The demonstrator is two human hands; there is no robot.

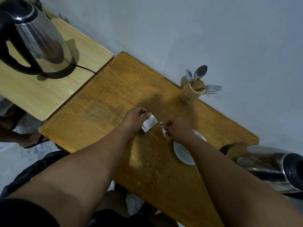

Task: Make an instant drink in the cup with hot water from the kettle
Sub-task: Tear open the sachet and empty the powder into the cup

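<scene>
Above the cup [182,152], my left hand [135,119] pinches the sachet [150,123]; my right hand [177,128] grips its torn strip; I should tip it low.

no readable text, sachet [150,124] too blurred for lettering, kettle [35,38] without legible brand

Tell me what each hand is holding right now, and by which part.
The left hand pinches the silvery sachet at its upper edge. The right hand pinches a small torn-off strip by its end, apart from the sachet, above the white cup.
</scene>
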